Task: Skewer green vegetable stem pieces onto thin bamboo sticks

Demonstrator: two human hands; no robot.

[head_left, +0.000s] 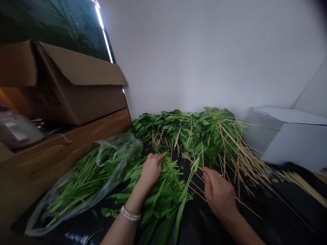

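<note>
My right hand (218, 190) is closed in a pinch on a thin bamboo skewer (190, 159). A long leafy green (185, 194) hangs from that skewer, its folded stem end at the top and its leaf trailing down. My left hand (152, 168), with a beaded bracelet at the wrist, reaches over a loose pile of leafy greens (163, 200). Its fingers are bent and pressed together at the cut stem ends; the exact stems in them are partly hidden. Behind both hands lies a long heap of skewered greens (176, 124), with many bare skewer ends (247, 160) sticking out to the right.
On the left, a clear plastic bag (133, 144) holds more greens. Above it a cardboard box (87, 98) stands on a wooden surface (107, 124). A white box (298, 136) and loose skewers (304, 185) are at the right. A white wall (204, 54) closes the back.
</note>
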